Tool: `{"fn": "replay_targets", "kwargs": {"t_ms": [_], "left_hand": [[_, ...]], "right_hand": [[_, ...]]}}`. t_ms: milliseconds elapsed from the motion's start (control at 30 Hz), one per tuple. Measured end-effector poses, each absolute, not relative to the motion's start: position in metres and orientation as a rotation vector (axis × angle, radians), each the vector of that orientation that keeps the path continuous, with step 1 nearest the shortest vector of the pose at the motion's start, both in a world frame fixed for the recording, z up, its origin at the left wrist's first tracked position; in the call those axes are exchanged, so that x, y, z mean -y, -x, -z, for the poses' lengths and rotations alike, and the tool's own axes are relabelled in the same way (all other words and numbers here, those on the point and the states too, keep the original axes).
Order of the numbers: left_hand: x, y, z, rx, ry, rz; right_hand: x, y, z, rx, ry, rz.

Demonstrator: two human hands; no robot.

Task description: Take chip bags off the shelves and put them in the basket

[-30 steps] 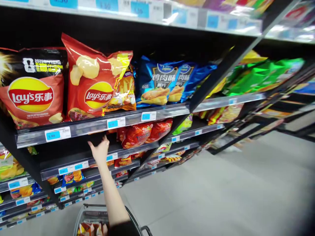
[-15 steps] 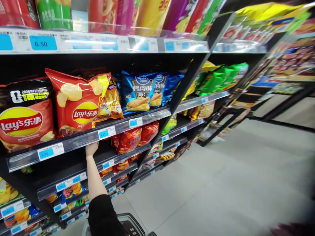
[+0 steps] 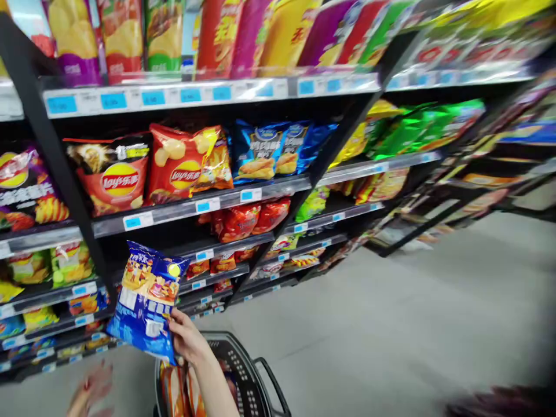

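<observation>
A blue snack bag (image 3: 147, 304) with small colourful pictures hangs tilted before the lower shelves. My right hand (image 3: 187, 337) grips it by its right edge, with some fingers hidden behind the bag. Below that forearm stands a dark shopping basket (image 3: 249, 379) with orange packets (image 3: 176, 387) inside, partly covered by the arm. At the lower left is my left hand (image 3: 93, 387), blurred, its fingers apart and nothing in them, away from the bag.
Red Lay's chip bags (image 3: 176, 162) and blue chip bags (image 3: 258, 150) stand on the shelf ahead. Chip tubs (image 3: 291, 37) line the shelf above. Black uprights (image 3: 72, 145) divide the shelving. Grey floor (image 3: 369, 324) spreads to the right.
My right hand has come out from the lower shelf with the blue snack bag. My left hand has come into view. The view has shifted, showing more shelving at left and more of the basket.
</observation>
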State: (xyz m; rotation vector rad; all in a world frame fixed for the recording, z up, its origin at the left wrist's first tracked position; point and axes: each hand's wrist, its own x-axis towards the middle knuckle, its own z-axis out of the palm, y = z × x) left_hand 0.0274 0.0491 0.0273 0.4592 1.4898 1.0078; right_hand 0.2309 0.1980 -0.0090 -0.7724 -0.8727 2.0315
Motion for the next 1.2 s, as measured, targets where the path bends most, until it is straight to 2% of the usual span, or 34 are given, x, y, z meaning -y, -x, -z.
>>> {"fn": "replay_targets", "kwargs": {"t_ms": [133, 300, 467, 733, 1200], "left_hand": [[-0.006, -0.006, -0.027, -1.277, -0.419, -1.225], [0.036, 0.001, -0.045, -1.321, -0.402, -1.125], [0.068, 0.002, -0.056, -1.414, -0.384, -1.126], [0.09, 0.022, -0.053, -1.458, -0.336, -1.077], [0.096, 0.048, -0.048, -1.439, -0.368, -1.054]], "right_hand": [[-0.1, -0.224, 0.005, 0.835, 0.759, -2.265], [-0.036, -0.214, -0.016, 1.029, 0.833, -2.202], [-0.016, -0.203, -0.035, 1.412, 0.695, -2.197], [0.009, -0.167, -0.04, 1.138, 1.018, -2.259], [0.017, -0.138, -0.047, 0.947, 1.03, -2.343]]}}
